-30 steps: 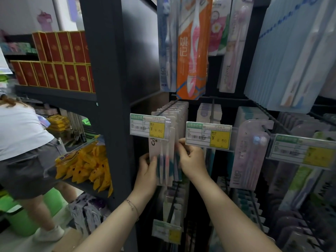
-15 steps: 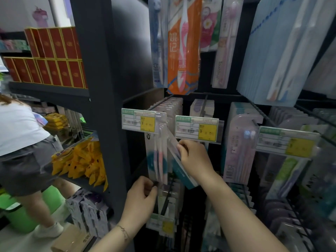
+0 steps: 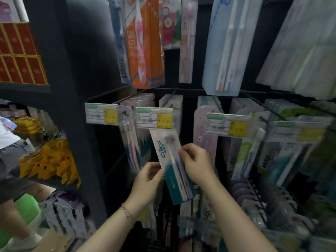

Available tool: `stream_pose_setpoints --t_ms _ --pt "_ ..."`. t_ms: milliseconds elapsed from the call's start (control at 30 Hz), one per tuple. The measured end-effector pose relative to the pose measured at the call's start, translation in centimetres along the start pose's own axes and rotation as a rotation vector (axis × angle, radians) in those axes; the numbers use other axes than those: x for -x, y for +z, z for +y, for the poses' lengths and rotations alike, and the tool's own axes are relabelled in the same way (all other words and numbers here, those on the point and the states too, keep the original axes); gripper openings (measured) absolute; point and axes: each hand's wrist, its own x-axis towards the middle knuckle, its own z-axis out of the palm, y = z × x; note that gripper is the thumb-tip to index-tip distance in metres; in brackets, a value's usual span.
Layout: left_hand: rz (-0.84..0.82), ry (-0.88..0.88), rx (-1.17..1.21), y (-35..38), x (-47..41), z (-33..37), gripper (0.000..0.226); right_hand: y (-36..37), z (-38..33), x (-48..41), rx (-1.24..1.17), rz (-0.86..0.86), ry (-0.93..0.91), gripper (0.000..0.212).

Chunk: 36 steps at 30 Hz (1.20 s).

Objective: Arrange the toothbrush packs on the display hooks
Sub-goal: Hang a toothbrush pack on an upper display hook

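A white and teal toothbrush pack (image 3: 168,157) is tilted in front of the rack, its top just under the second price tag (image 3: 154,118). My right hand (image 3: 197,161) pinches its right edge near the middle. My left hand (image 3: 148,182) holds its left edge lower down. Left of it a row of clear packs with pink and blue brushes (image 3: 132,144) hangs on a hook behind the first price tag (image 3: 101,115).
Orange (image 3: 143,46), pink and pale blue packs (image 3: 225,46) hang on the upper hooks. More packs fill hooks to the right (image 3: 245,153) and below. A dark shelf post (image 3: 72,106) stands left, with red boxes (image 3: 20,55), yellow packets (image 3: 49,160) and a crouching person (image 3: 11,170) beyond.
My right hand has drawn the white and teal pack away from the left hook's row toward the second tag. My left hand has let the pink and blue packs go and taken the pack's lower edge.
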Motion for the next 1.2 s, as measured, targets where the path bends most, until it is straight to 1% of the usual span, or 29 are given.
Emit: stream_pose_setpoints --t_ms 33,167,433,567,733,833,1033,1133,1200 --pt "-0.009 0.013 0.029 0.6 0.2 0.3 0.007 -0.5 0.2 0.3 -0.008 -0.004 0.001 0.015" --pt "-0.046 0.066 0.070 2.3 0.5 0.8 0.012 -2.0 0.7 0.7 -0.013 0.017 0.019 0.013" --pt "0.077 0.041 0.171 3.2 -0.4 0.9 0.016 -2.1 -2.5 -1.3 0.064 -0.033 0.007 0.017" --pt "0.109 0.082 0.239 2.6 -1.4 2.3 0.014 -1.8 -3.6 -1.9 0.055 0.015 0.010 0.018" --pt "0.092 0.130 0.226 1.9 -2.6 2.6 0.012 -1.1 -3.0 -1.6 -0.019 0.128 0.031 0.020" --pt "0.087 0.124 0.224 2.0 -2.7 2.0 0.012 -0.7 -2.3 -1.2 -0.036 0.132 0.039 0.015" --pt "0.204 0.160 0.153 1.9 -3.2 1.0 0.012 0.8 -1.1 -1.3 -0.078 0.101 0.058 0.013" --pt "0.338 0.185 0.052 1.6 -3.1 0.7 0.010 0.9 -0.6 -1.4 -0.116 0.078 0.069 0.014" --pt "0.426 0.209 0.000 1.3 -2.8 0.5 0.016 0.6 -0.1 -1.3 -0.160 0.058 0.088 0.015"
